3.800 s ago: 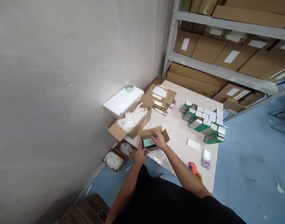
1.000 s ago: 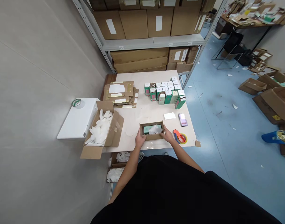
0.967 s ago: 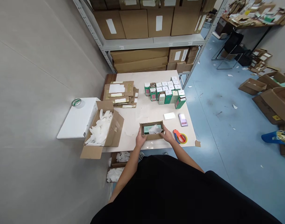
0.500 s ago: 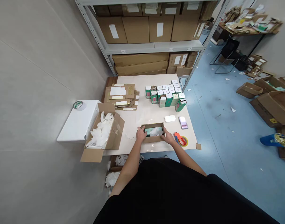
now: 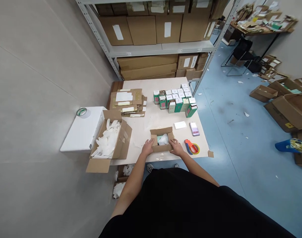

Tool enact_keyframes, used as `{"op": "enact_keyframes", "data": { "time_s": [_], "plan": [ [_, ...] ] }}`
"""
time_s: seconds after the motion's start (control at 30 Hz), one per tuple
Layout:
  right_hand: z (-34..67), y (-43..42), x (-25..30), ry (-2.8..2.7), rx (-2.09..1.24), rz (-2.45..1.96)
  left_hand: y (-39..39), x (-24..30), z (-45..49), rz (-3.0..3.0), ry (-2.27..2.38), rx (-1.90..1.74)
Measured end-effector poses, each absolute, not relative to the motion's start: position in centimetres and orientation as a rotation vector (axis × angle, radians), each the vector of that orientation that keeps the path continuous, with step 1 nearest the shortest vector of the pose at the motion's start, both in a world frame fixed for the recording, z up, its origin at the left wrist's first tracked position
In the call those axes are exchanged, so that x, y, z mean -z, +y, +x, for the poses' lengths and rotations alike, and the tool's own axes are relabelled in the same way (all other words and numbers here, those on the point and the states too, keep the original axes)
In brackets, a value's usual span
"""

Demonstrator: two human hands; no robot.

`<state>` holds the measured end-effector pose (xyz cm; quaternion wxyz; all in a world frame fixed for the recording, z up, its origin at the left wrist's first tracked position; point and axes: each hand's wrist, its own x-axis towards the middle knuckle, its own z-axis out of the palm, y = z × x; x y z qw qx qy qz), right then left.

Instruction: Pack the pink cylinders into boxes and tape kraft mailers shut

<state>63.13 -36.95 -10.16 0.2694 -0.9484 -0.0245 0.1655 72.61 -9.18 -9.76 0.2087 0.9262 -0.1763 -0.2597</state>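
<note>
A small open cardboard box (image 5: 161,148) rests near the table's front edge. Inside it, white crumpled paper (image 5: 163,140) partly covers a pale green item (image 5: 158,138) whose kind I cannot make out. My left hand (image 5: 147,147) grips the box's left end, fingers against the short flap folded inward there. At the opposite end my right hand (image 5: 176,147) does likewise with the right short flap. The long back flap stands up. To the right of my right hand lie an orange-red tape cutter (image 5: 189,144) and a yellow-and-blue tape roll (image 5: 195,148).
Left are a carton (image 5: 123,140) of white paper and flattened cardboard (image 5: 127,102). Several green-and-white boxes (image 5: 178,105) stand at the back right. A white card (image 5: 180,125) and a purple stack (image 5: 194,129) lie nearer. Behind the table rises a shelf rack (image 5: 146,50).
Both short end flaps of the box have folded inward over its contents, and the back flap now shows upright. My hands have shifted slightly toward me along the box's ends.
</note>
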Motion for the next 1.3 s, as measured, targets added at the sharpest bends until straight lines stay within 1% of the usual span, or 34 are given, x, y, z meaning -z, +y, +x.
{"op": "enact_keyframes", "data": {
  "time_s": [0.13,0.33,0.43,0.57,0.73,0.87,1.0,1.17,1.23,1.3],
  "plan": [
    [62.4,-38.3,11.0,-0.131,-0.409,-2.490,-8.4,10.1,71.2,2.635,-0.557,0.764],
    [61.2,-40.0,13.2,-0.188,-0.366,-2.277,-9.2,10.7,70.2,2.664,-0.597,0.754],
    [61.1,-39.9,14.0,-0.155,-0.344,-2.277,-8.9,10.9,70.2,2.662,-0.641,0.759],
    [60.9,-39.7,14.4,-0.170,-0.337,-2.297,-8.1,11.1,70.6,2.592,-0.674,0.828],
    [60.8,-40.0,14.3,-0.128,-0.281,-2.222,-7.2,10.9,71.1,2.415,-0.686,0.917],
    [61.0,-40.2,13.8,0.006,-0.259,-2.103,-6.6,10.5,70.8,2.302,-0.497,0.871],
    [61.9,-39.2,13.4,0.260,-0.272,-1.999,-7.1,10.2,70.2,2.286,-0.213,0.712],
    [63.8,-36.6,13.0,0.596,-0.032,-2.167,-9.0,10.2,69.3,2.460,0.092,0.517],
    [64.3,-36.0,12.8,0.715,-0.047,-2.209,-9.8,10.1,69.1,2.535,0.209,0.489],
    [64.6,-35.9,12.7,0.783,-0.157,-2.200,-10.4,9.7,69.2,2.610,0.238,0.488]
  ]
}}
